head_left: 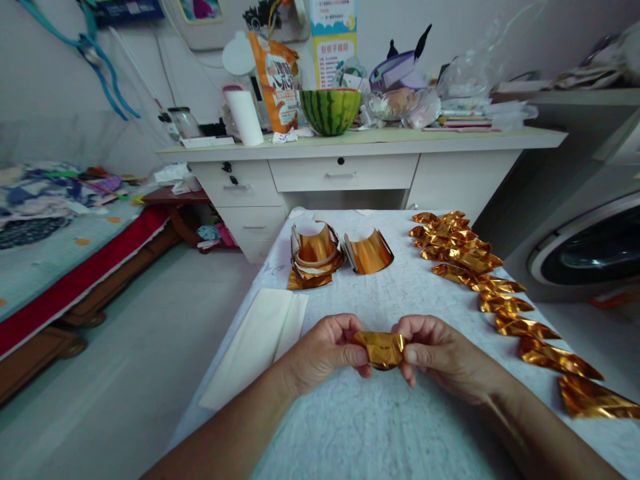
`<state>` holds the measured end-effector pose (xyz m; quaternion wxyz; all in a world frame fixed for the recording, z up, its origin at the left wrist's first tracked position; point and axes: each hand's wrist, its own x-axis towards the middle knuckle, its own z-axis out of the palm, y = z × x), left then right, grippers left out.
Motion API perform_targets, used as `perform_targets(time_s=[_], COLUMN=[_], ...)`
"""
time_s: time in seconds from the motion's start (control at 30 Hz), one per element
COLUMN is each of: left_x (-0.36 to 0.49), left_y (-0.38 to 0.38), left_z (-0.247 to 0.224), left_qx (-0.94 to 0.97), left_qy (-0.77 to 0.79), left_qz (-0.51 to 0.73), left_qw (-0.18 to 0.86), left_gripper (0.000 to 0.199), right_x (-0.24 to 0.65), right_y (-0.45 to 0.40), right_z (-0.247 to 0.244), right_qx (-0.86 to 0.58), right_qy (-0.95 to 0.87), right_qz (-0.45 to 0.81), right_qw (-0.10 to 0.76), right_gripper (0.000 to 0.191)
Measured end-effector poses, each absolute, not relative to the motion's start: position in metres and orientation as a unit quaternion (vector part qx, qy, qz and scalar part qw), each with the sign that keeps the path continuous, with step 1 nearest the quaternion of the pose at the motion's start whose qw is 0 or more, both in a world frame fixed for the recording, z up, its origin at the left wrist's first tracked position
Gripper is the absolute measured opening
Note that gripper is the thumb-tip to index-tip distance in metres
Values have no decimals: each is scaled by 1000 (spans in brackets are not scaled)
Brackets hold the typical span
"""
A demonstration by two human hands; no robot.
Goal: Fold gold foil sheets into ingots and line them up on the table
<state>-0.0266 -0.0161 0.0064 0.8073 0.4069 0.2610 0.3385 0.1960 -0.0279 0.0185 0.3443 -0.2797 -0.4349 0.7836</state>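
Between my two hands, above the cloth-covered table, is a small folded piece of gold foil paper (383, 349). My left hand (334, 347) pinches its left end between thumb and fingers. Its right end is pinched by my right hand (434, 348). Beyond my hands lie a curled stack of gold foil sheets (314, 253) and, to its right, a smaller curled stack (371, 252). A long row of folded gold foil pieces (505, 303) runs down the table's right side. White paper (253, 340) lies flat by my left forearm.
A white desk (345, 170) stands behind the table, bearing half a watermelon (330, 111), an orange pouch (276, 83), a white paper roll (244, 118) and plastic bags. At right is a washing machine (595, 233); at left, a bed (115, 233) with a wooden frame.
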Motion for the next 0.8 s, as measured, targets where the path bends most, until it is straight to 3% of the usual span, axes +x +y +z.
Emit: perform_targets(time_s=[0.8], left_x=[-28], left_y=[-17], left_z=[14], left_qx=[421], left_qy=[266], left_qz=[337], left_qw=[799], left_gripper=[38], right_x=[201], right_y=[-25], right_z=[20], right_qx=[-291], right_qy=[-438], right_qz=[781], right_qw=[337], right_gripper=[26])
